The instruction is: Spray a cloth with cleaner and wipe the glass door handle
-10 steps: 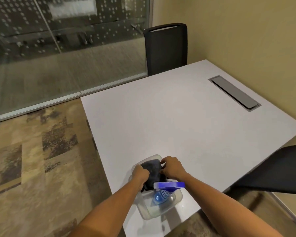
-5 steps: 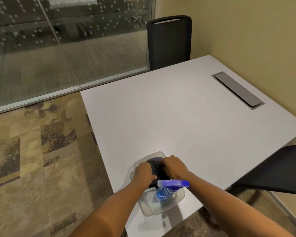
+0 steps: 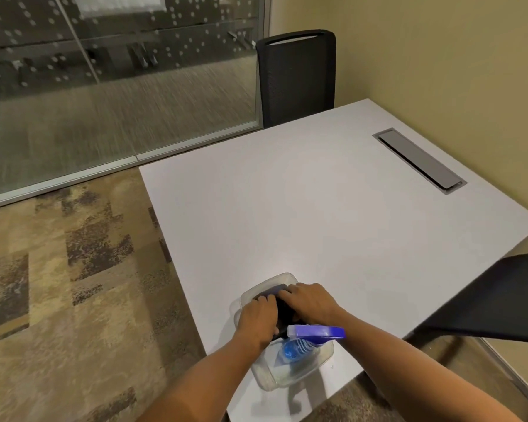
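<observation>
**Both hands on the cloth, bottle close by**

Head view: at six o'clock in the frame, a clear plastic tub (image 3: 258, 376) sat at the near edge of the white table (image 3: 317, 214). The left hand (image 3: 258, 315) and right hand (image 3: 310, 303) were both pressed onto the dark cloth (image 3: 284, 313) inside it, fingers seemingly closed on the fabric, though the grip itself was partly hidden. The blue spray bottle (image 3: 302, 345) stood in the same tub, touching the cloth at its five o'clock. Lifting the cloth could likely snag the trigger head and tip the bottle. No door handle was identifiable.
</observation>
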The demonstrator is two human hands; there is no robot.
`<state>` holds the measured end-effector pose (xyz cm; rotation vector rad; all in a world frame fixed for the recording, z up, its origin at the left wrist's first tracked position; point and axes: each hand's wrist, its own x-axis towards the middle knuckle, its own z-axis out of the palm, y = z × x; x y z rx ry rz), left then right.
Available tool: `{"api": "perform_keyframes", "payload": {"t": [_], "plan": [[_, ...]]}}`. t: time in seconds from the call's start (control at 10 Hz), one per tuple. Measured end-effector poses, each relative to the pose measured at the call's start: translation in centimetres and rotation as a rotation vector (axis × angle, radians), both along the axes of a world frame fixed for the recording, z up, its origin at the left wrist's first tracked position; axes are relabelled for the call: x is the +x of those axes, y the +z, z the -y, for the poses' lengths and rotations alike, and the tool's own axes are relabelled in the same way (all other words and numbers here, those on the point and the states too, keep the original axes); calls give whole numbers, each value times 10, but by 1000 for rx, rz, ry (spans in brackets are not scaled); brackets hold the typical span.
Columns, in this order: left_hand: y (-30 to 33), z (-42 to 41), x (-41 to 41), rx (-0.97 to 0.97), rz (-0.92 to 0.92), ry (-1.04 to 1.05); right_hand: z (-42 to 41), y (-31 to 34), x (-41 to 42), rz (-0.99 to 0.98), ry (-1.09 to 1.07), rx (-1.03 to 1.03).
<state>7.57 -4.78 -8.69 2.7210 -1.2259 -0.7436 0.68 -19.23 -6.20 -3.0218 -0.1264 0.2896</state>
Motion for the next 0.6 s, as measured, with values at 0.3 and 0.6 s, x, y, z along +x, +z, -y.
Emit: {"api": "perform_keyframes", "payload": {"t": [0.3, 0.6], "plan": [[-1, -1, -7, 36, 23, 13, 15, -6, -2, -20, 9, -142], [46, 0, 17, 49, -170, 47, 26, 19, -14, 32, -314, 69]]}}
